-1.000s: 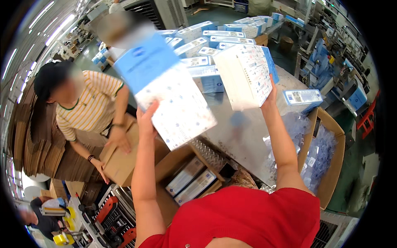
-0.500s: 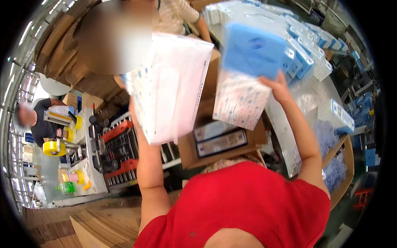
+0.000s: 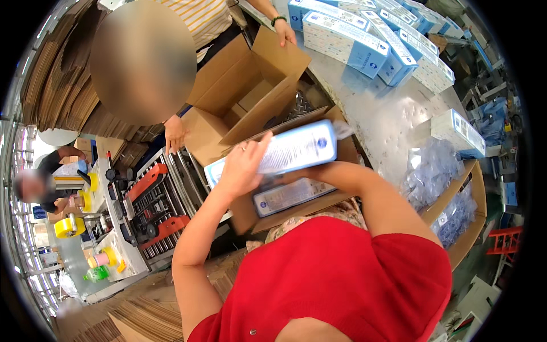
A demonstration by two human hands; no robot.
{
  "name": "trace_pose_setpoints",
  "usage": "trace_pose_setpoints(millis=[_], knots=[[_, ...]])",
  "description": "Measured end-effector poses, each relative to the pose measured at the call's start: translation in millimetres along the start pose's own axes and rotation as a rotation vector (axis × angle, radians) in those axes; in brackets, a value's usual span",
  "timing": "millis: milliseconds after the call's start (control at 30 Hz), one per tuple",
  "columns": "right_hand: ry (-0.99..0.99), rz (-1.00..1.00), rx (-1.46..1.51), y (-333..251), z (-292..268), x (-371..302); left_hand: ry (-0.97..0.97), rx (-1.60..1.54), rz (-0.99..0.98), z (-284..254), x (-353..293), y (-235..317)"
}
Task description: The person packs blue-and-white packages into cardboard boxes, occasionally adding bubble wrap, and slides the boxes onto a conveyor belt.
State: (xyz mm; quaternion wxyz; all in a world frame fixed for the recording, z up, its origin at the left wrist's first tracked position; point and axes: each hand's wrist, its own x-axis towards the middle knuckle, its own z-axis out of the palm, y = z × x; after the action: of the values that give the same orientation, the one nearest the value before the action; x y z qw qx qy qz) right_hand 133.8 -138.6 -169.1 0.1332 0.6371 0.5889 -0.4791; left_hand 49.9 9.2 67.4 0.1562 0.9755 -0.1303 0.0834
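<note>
The person's two flat blue-and-white boxes are no longer held high above the desk as they were a second ago; they have come down and now sit over an open cardboard carton (image 3: 285,214) right in front of the person's red shirt. The left hand (image 3: 244,165) lies with fingers spread and curled over the near end of the upper box (image 3: 285,151), pressing it from the top. The right hand is hidden behind that box, so whether it is clenched or spread cannot be told; only its forearm shows, running under the box towards the carton. A second box (image 3: 288,195) of the same kind already lies flat inside the carton, just below the held one. This lowering suggests the packing of boxes into the carton is under way, with one in and one about to follow.

Across the desk (image 3: 376,114), more boxes of the same kind (image 3: 364,40) stand in rows near the far edge. A co-worker in a striped top holds the flaps of a larger open carton (image 3: 245,85) at the desk's left edge.
</note>
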Motion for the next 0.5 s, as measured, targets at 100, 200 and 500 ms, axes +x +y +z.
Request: trace_pose_setpoints(millis=[100,200,500], knots=[[-0.015,0.084,-0.056,19,-3,17,-0.074,0.211,0.028,49,3,-18],[-0.029,0.119,-0.061,34,0,23,-0.18,0.234,0.016,90,25,-22],[-0.04,0.086,0.031,61,-18,3,-0.213,0.18,-0.066,187,27,-50]])
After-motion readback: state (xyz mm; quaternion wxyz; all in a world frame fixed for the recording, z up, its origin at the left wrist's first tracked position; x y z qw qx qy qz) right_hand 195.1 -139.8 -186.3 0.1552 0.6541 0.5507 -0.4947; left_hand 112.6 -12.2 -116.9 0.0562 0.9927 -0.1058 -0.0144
